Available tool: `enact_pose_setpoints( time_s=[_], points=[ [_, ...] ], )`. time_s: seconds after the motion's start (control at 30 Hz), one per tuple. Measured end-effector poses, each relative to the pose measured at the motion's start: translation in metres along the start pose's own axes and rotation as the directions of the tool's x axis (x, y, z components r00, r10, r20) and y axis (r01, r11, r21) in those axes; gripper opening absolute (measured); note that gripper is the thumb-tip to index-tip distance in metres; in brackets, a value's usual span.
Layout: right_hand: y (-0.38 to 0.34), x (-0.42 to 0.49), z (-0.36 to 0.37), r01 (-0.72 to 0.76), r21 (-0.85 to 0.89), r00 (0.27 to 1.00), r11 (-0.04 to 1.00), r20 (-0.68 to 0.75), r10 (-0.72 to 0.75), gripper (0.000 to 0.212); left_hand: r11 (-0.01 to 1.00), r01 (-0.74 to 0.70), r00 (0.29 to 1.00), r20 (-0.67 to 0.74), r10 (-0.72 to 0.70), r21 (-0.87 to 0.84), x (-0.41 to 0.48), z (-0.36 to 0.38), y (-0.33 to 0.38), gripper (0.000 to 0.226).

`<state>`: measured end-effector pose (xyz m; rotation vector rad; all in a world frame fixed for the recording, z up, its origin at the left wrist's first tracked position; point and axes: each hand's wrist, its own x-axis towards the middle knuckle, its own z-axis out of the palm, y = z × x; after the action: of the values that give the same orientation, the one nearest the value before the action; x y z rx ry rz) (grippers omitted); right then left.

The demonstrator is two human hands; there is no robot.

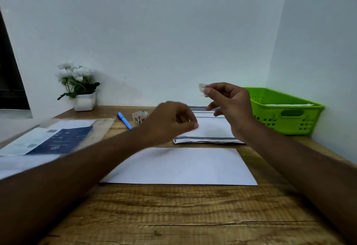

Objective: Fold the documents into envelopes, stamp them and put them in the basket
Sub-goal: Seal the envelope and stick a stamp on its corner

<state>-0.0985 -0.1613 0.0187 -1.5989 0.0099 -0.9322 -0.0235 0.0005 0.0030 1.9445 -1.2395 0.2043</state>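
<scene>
My right hand [229, 105] is raised above the desk and pinches a small stamp [202, 88] between thumb and forefinger. My left hand [170, 122] hovers blurred, fingers curled, over the left end of a white envelope with grey stripes [210, 128]. A plain white envelope [181, 165] lies flat in front of me. A roll of stamps [140, 116] sits behind the left hand. The green basket [286, 121] stands at the right with white paper inside. A stack of documents [48, 140] lies at the left.
A blue pen [124, 120] lies next to the stamp roll. A white pot of white flowers [81, 90] stands at the back left against the wall. The wooden desk [173, 215] meets walls behind and at the right.
</scene>
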Motion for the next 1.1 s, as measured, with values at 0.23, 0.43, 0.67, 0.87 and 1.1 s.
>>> enact_pose_setpoints(
  time_s=[0.23,0.43,0.67,0.87,1.1],
  points=[
    [0.001,0.000,0.000,-0.001,0.006,1.000,1.000,0.014,0.001,0.005,0.977,-0.045,0.955,0.296,-0.019,0.210,-0.020,0.037,0.017,0.049],
    [0.005,-0.001,0.001,-0.010,-0.031,0.999,0.999,0.039,0.011,0.006,0.991,0.019,0.941,0.333,-0.063,0.135,-0.018,0.038,0.021,0.072],
    [0.008,0.000,0.000,-0.032,-0.049,0.998,0.998,0.044,0.035,0.013,0.997,0.057,0.967,0.246,-0.068,0.054,-0.013,0.026,0.016,0.034],
    [0.006,0.003,-0.001,-0.068,-0.078,0.996,0.995,0.056,0.072,0.011,0.976,0.207,0.977,0.040,-0.210,0.066,-0.004,0.010,0.005,0.026],
    [0.005,0.001,-0.002,-0.098,-0.223,0.961,0.970,0.233,0.150,0.005,0.923,0.350,0.913,-0.164,-0.374,-0.156,0.002,-0.013,-0.004,0.011]
  ],
)
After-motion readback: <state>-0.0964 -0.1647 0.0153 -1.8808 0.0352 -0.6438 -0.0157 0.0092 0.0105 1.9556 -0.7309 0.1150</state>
